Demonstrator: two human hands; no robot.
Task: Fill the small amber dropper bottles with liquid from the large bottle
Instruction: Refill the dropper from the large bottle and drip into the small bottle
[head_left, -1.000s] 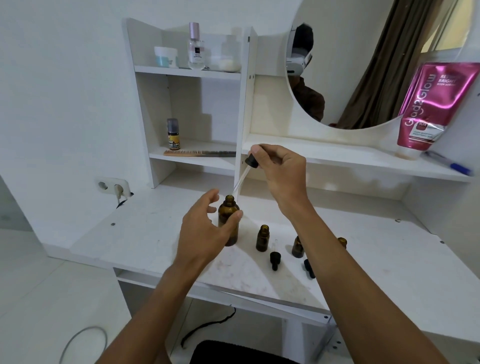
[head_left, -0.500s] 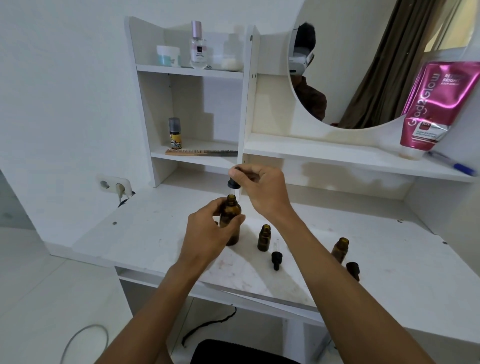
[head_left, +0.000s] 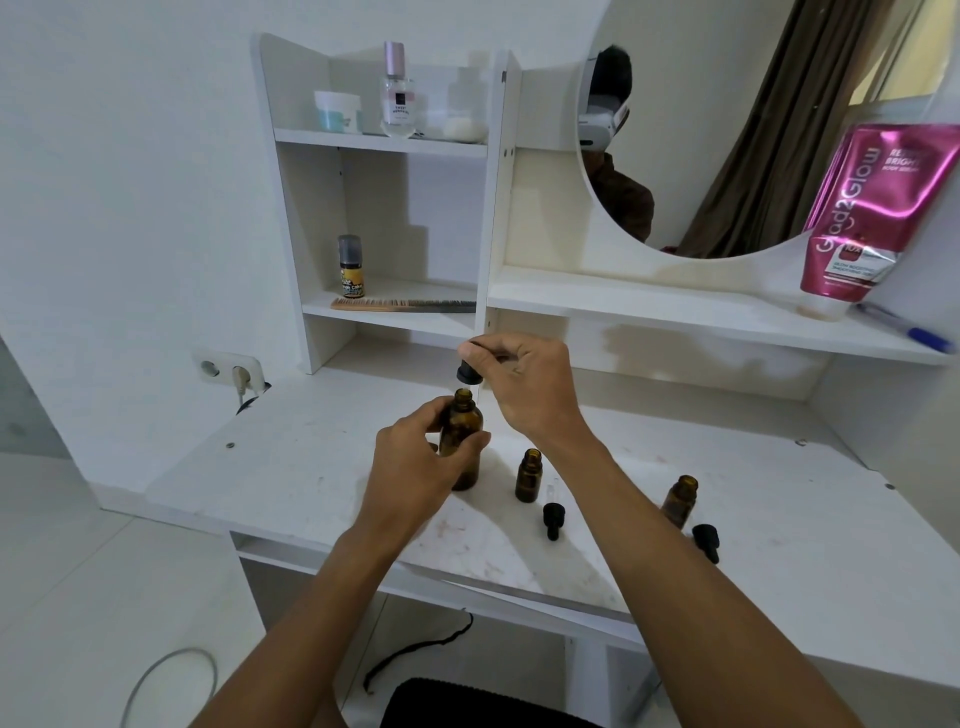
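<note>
Amber glass of the large bottle now sits in the left hand's grip, fingers and thumb curled round its body; a second ago that hand hung loose beside it. The right hand pinches the black dropper cap, which has come down from a raised tilt to just above the neck. I judge a fresh draw is starting. On the tabletop, the nearer small bottle and the second small bottle stand uncapped to the right, a loose dropper between them.
</note>
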